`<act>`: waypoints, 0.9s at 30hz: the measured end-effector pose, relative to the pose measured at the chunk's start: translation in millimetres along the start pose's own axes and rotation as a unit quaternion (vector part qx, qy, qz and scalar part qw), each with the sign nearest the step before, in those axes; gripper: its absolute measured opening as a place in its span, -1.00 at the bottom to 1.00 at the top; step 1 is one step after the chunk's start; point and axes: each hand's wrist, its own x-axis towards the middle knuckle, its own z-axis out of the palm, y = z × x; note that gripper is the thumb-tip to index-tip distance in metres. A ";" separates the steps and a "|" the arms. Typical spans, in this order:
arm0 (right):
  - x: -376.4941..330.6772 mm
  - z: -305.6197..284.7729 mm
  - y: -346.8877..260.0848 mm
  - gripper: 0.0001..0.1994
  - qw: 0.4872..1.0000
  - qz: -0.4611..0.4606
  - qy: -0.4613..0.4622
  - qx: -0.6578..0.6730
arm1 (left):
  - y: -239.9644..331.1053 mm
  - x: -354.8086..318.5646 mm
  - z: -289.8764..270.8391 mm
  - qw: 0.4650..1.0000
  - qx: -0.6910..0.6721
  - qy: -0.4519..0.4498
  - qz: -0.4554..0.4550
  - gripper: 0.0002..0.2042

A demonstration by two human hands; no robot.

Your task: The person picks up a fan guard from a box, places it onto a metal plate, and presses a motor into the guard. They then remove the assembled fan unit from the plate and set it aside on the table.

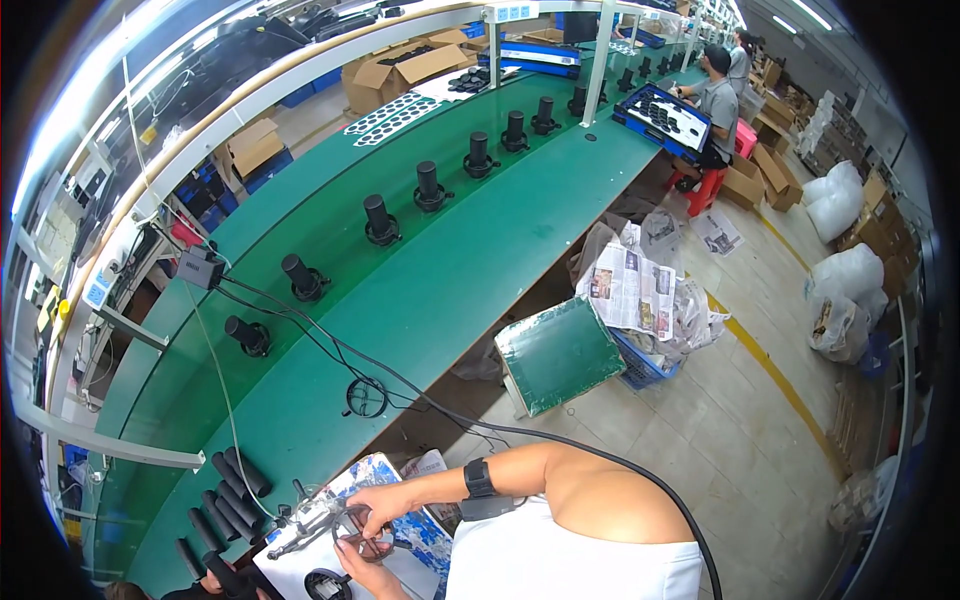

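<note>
My right hand (375, 506), on the arm with the black wristband (479, 478), is closed on a black ring-shaped part (349, 522). Below it, my left hand (368, 568) grips the same part from the other side; the fingers hide much of it. Beside my hands stands a metal clamp fixture (308, 525) on a white work surface. Another black ring part (328, 585) lies on that surface near my left hand. A blue-and-white stained board (425, 540) lies beneath my right wrist.
Several black tubes (228, 505) lie on the green bench (330, 420); a co-worker's hand (212, 580) is by them. Black cylinders on ring bases (300, 275) line the green belt. Cables hang from a black box (200, 268). A green-topped stool (560, 355) stands beside the bench.
</note>
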 end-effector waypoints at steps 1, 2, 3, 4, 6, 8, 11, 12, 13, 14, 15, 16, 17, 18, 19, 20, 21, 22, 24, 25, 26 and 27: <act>2.7 -1.8 2.8 -0.70 1.000 -0.015 -0.009 -0.008 | -2.7 0.6 -1.7 1.000 -0.002 -0.002 0.001 -0.62; 3.9 -3.4 5.5 -0.72 0.999 -0.030 -0.017 -0.017 | -5.1 1.6 -1.3 1.000 -0.005 -0.005 0.003 -0.62; 2.1 -1.8 4.9 -0.72 0.999 -0.029 -0.017 -0.014 | -6.4 1.7 -2.3 1.000 -0.002 -0.007 0.002 -0.62; -2.0 -0.8 0.9 -0.73 1.000 -0.015 -0.006 -0.020 | -7.3 1.2 -2.3 1.000 -0.001 -0.009 0.001 -0.62; -7.5 -0.6 0.4 -0.73 0.999 0.018 0.036 -0.004 | -10.3 1.4 0.7 1.000 -0.007 -0.019 -0.009 -0.64; -14.8 4.8 -4.4 -0.72 0.996 0.021 0.067 -0.046 | -12.7 -0.8 -0.2 1.000 -0.013 -0.020 -0.020 -0.66; 12.4 24.2 16.4 -0.69 0.989 0.007 0.035 -0.143 | 8.6 -34.2 -6.6 1.000 0.027 -0.004 0.002 -0.73; 20.5 18.2 31.1 -0.67 0.969 -0.085 0.068 -0.223 | 22.5 -35.8 11.0 0.998 0.036 -0.002 0.047 -0.68; 17.8 20.2 20.6 -0.63 0.973 -0.093 0.047 -0.204 | 11.4 -33.8 2.4 0.998 0.043 0.009 0.046 -0.63; 20.9 19.1 20.1 -0.57 0.964 -0.098 0.040 -0.243 | 27.3 -36.8 14.3 0.998 0.025 0.036 0.035 -0.65; 16.5 14.8 21.8 -0.51 0.960 -0.061 0.043 -0.270 | 19.9 -35.4 11.5 0.998 0.034 0.043 0.032 -0.67; 14.3 8.2 25.4 -0.49 0.947 -0.090 0.068 -0.302 | 14.8 -27.9 14.9 0.998 0.044 0.036 0.031 -0.68; 4.6 18.6 -1.5 -0.50 0.959 -0.037 0.066 -0.274 | 5.0 -26.5 12.5 0.997 0.053 0.051 0.026 -0.70; 3.0 11.3 4.8 -0.55 0.956 -0.015 0.066 -0.286 | 0.8 -21.3 18.9 0.996 0.049 0.068 0.026 -0.71; 0.0 12.7 1.5 -0.62 0.973 0.021 0.032 -0.226 | -14.2 -21.3 14.2 0.993 0.085 0.062 0.051 -0.74; -4.4 10.3 8.9 -0.65 0.980 0.031 0.016 -0.196 | -2.6 -29.4 23.7 0.997 0.002 0.074 0.024 -0.73; -1.1 12.3 12.0 -0.68 0.985 0.033 0.013 -0.167 | 7.1 -34.2 18.1 0.992 0.095 0.080 0.006 -0.71; 0.5 20.6 9.0 -0.71 0.973 0.045 -0.022 -0.223 | 4.4 -44.0 15.6 0.981 0.139 0.131 0.021 -0.70; 4.1 32.2 13.9 -0.75 0.941 0.003 -0.082 -0.330 | -5.8 -64.3 3.7 0.972 0.149 0.183 -0.002 -0.71; 9.2 36.3 19.8 -0.75 0.938 0.002 -0.096 -0.333 | -8.6 -70.2 0.7 0.967 0.163 0.197 -0.019 -0.71; 14.3 41.4 25.5 -0.76 0.935 0.006 -0.112 -0.335 | -10.4 -74.0 -1.9 0.970 0.098 0.220 -0.022 -0.69; 17.2 46.3 30.6 -0.76 0.933 0.011 -0.124 -0.337 | -9.6 -77.9 -4.6 0.970 0.094 0.225 -0.020 -0.69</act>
